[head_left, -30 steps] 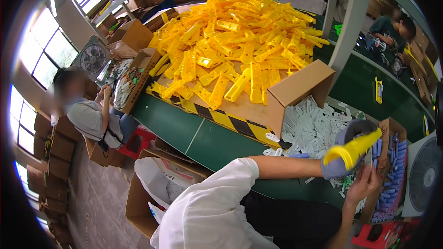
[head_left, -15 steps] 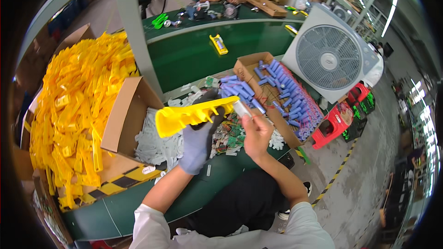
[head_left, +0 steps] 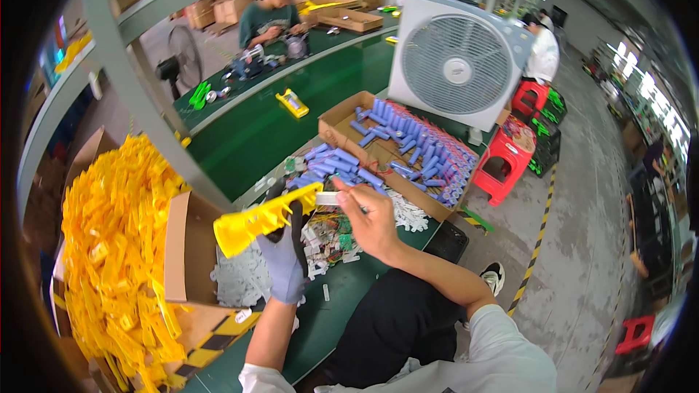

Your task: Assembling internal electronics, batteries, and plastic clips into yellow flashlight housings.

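Note:
My left hand [head_left: 284, 262], in a grey glove with black fingers, is closed round a yellow plastic casing [head_left: 251, 225] with ribs along its lower side. My bare right hand [head_left: 373, 224] pinches a small whitish rectangular piece [head_left: 328, 199] at the casing's right end; the piece appears to touch that end. Below the hands lie small green circuit boards with wires [head_left: 331, 236] on the bench. Loose purple cylindrical batteries [head_left: 335, 165] are heaped just beyond the casing. Pale plastic strips [head_left: 237, 276] lie left of my gloved hand.
A heap of yellow casings [head_left: 120, 247] fills a carton at left. Beyond the hands, an open cardboard box [head_left: 342, 135] holds many batteries, with a large box fan [head_left: 457, 65] behind it. A green conveyor belt [head_left: 247, 142] carries a yellow casing [head_left: 292, 103]. A co-worker [head_left: 269, 18] sits across.
My view has swung to the right, so the scene sits further left. Both hands still hold the same things; my right hand has turned, its back now showing more.

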`<state>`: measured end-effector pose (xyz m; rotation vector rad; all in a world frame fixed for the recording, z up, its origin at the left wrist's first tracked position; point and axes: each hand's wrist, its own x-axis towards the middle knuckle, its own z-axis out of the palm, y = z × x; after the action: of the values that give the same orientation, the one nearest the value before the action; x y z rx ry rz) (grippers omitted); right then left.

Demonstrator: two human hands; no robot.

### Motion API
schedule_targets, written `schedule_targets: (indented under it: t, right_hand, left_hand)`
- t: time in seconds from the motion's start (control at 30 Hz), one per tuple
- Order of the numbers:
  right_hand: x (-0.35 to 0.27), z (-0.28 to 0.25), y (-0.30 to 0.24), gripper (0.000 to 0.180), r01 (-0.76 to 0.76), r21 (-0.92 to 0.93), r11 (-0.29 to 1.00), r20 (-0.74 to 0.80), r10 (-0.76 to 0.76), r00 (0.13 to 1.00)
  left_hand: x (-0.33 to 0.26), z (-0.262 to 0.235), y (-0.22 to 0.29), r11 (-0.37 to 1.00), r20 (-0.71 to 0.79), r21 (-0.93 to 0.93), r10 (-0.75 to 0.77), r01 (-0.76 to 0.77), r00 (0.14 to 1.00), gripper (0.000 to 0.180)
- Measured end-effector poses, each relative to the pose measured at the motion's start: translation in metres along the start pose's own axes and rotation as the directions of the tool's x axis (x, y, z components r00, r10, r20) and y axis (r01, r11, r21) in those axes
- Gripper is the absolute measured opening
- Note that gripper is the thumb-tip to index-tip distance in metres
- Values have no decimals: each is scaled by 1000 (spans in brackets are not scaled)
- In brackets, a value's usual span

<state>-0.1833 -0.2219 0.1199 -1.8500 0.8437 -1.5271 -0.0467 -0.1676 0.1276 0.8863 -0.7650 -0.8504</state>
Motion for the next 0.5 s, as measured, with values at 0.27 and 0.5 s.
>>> schedule_targets:
  t: [0.27,0.5]
  right_hand:
    - [8,21,5,18,125,-141,982,-122,-143,982]
    - [-2,21,25,25,74,30,997,-44,-73,996]
  left_hand:
    - [-16,5,-15,998,-43,60,15,-12,999,38]
    - [-23,20,-35,990,32,-139,12,-7,999,36]
